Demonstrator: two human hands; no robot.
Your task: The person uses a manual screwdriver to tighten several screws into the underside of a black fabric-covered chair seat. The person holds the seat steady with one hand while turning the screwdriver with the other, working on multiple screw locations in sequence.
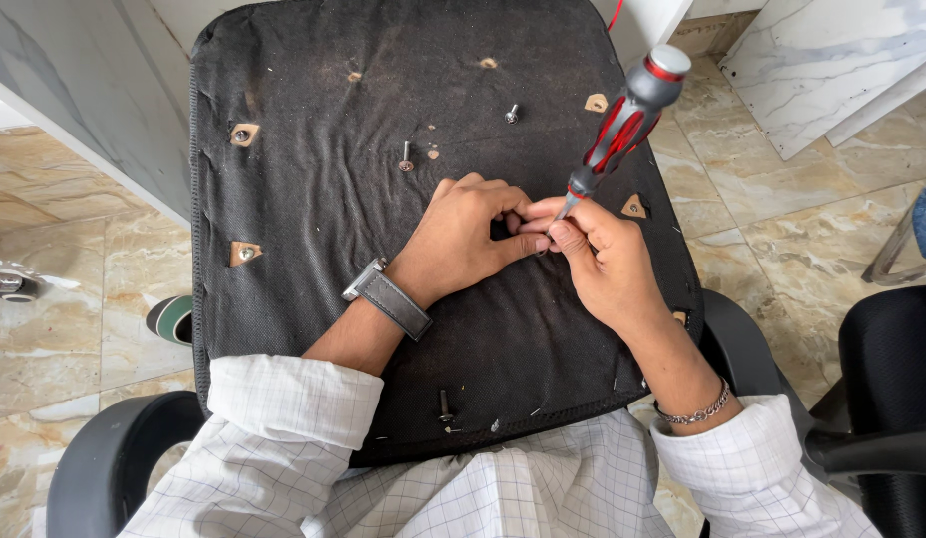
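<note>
An upturned chair seat with a black fabric underside lies across my lap. My right hand grips the shaft of a red, grey and black screwdriver, whose handle tilts up and to the right. My left hand, with a grey-strapped watch on the wrist, curls its fingers at the screwdriver's tip, pinching something hidden between fingertips. Two loose bolts stand upright on the fabric above my hands, the second bolt farther up. A third bolt lies near my body.
Black armrests of the chair flank my lap. Cut holes in the fabric show metal fittings. Another black chair stands at right. A marble slab leans at upper right, a caster wheel at far left on tiled floor.
</note>
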